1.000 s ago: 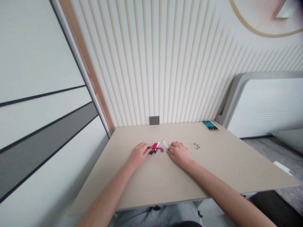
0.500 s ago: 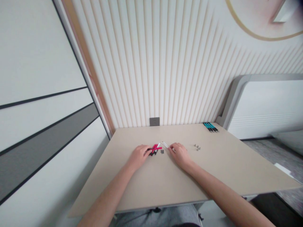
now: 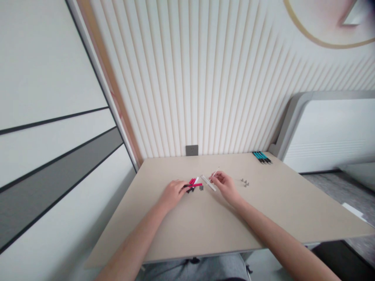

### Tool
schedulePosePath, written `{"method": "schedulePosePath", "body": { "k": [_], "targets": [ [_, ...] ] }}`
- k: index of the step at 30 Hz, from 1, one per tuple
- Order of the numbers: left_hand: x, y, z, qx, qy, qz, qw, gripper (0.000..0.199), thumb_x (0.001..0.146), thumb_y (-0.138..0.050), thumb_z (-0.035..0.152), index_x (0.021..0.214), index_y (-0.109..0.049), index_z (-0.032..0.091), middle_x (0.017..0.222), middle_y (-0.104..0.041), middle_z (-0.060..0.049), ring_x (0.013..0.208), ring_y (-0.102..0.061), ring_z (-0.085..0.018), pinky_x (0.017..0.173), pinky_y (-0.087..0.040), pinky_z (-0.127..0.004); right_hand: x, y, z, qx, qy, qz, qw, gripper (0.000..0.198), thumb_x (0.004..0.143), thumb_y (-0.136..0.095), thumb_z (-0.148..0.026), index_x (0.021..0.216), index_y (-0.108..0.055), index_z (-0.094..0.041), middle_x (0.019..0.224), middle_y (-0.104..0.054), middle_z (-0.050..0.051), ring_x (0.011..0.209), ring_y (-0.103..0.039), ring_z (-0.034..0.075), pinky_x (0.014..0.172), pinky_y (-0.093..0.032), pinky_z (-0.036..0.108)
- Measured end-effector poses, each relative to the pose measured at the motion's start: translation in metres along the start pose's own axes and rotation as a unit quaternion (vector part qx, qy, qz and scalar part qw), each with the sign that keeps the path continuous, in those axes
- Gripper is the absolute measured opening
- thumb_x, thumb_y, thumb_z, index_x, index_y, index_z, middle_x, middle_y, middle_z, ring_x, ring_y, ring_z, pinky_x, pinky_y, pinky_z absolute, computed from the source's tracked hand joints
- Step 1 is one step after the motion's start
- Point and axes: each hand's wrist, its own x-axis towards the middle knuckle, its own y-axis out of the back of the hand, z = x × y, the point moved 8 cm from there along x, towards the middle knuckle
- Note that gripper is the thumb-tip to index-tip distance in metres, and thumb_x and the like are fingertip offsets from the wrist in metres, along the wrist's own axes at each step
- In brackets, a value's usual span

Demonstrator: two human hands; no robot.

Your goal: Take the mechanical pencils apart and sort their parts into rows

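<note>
Head view of a pale worktop (image 3: 175,230), w/ both hands at work near its middle. The L hand (image 3: 172,193) rests at the worktop, fingers nearly closed, thumb & fingertips gripping the dark end of a red-and-black pen (image 3: 197,185); its red end points to the R, approx. horiz., crossing over a small group of pen barrels. In this group, red barrels (image 3: 191,181) & a white barrel (image 3: 196,180) lie close together at a slant, dark ends toward the person. Small grey pieces (image 3: 201,188) sit clustered just below the red tip of the held pen; exact no. too small to tell. The R hand (image 3: 225,184) is partly curled, thumb & fingertips pinched on a thin white rod (image 3: 216,171), which is tilted, upper tip leaning up & to the R, i.e. away from the person; whether its lower end touches anything cannot be told. Just L of these fingers, white rods (image 3: 208,183) lie side by side on a diagonal, btwn the two hands. To the R of the R hand, small grey cones (image 3: 245,182) stand apart in a loose cluster. At the far R corner, teal-and-black pens (image 3: 261,157) lie in a neat row, well apart from both hands. Behind: ribbed wall (image 3: 190,78) w/ dark socket (image 3: 191,150) just above the worktop's far edge.
</note>
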Motion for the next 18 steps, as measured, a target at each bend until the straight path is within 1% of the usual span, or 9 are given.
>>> {"method": "schedulePosePath", "body": {
  "k": [2,4,9,11,14,16,18],
  "targets": [
    [0.0,-0.001,0.0,0.004,0.001,-0.004,1.0,0.021,0.096,-0.052,0.035,0.103,-0.068,0.024,0.093,-0.072,-0.003,0.085,-0.064,-0.019,0.081,-0.046,-0.03,0.0,-0.004,-0.002,0.046,-0.008,-0.018,0.999,0.037,0.081,-0.065,-0.056,0.088,-0.059,-0.02,0.083,-0.07,0.007,0.076,-0.065,0.02,0.069,-0.053,0.033],
    [0.0,-0.001,0.0,0.004,-0.001,-0.005,1.0,0.021,0.096,-0.052,0.035,0.104,-0.068,0.024,0.093,-0.072,-0.003,0.084,-0.064,-0.019,0.081,-0.046,-0.03,-0.001,-0.005,-0.002,0.068,-0.017,-0.026,0.997,0.037,0.079,-0.067,-0.055,0.087,-0.058,-0.02,0.083,-0.07,0.007,0.076,-0.066,0.02,0.069,-0.052,0.033],
    [-0.001,-0.002,0.001,0.009,-0.007,-0.011,1.0,0.022,0.096,-0.051,0.036,0.105,-0.067,0.025,0.093,-0.071,-0.003,0.085,-0.064,-0.019,0.08,-0.046,-0.03,-0.003,-0.01,0.004,0.095,-0.031,-0.039,0.994,0.035,0.079,-0.068,-0.052,0.088,-0.056,-0.021,0.085,-0.071,0.006,0.079,-0.067,0.021,0.067,-0.051,0.031],
    [-0.001,-0.003,0.001,0.013,-0.01,-0.015,1.0,0.022,0.097,-0.05,0.036,0.106,-0.067,0.025,0.094,-0.072,-0.003,0.086,-0.064,-0.019,0.081,-0.045,-0.03,-0.004,-0.014,0.005,0.099,-0.036,-0.055,0.993,0.034,0.079,-0.069,-0.05,0.089,-0.056,-0.021,0.085,-0.072,0.006,0.081,-0.068,0.021,0.068,-0.051,0.032],
    [-0.001,-0.003,0.002,0.012,-0.012,-0.015,1.0,0.022,0.097,-0.051,0.035,0.107,-0.066,0.024,0.095,-0.072,-0.004,0.086,-0.064,-0.019,0.081,-0.045,-0.03,-0.007,-0.021,0.005,0.085,-0.045,-0.082,0.992,0.031,0.079,-0.069,-0.047,0.089,-0.057,-0.02,0.083,-0.072,0.006,0.081,-0.068,0.021,0.072,-0.05,0.033],
    [-0.001,-0.002,0.003,0.012,-0.014,-0.013,1.0,0.022,0.097,-0.051,0.035,0.107,-0.066,0.024,0.096,-0.072,-0.003,0.088,-0.064,-0.019,0.082,-0.045,-0.031,-0.009,-0.023,0.006,0.049,-0.047,-0.094,0.993,0.029,0.08,-0.069,-0.045,0.088,-0.06,-0.019,0.081,-0.072,0.005,0.078,-0.067,0.019,0.071,-0.049,0.032],
    [0.0,-0.002,0.003,0.015,-0.015,-0.012,1.0,0.021,0.097,-0.05,0.035,0.107,-0.066,0.024,0.098,-0.072,-0.003,0.089,-0.064,-0.02,0.083,-0.044,-0.031,-0.01,-0.024,0.006,0.003,-0.044,-0.104,0.994,0.027,0.08,-0.068,-0.043,0.088,-0.064,-0.018,0.084,-0.071,0.005,0.075,-0.066,0.018,0.07,-0.049,0.031]
  ]
}}
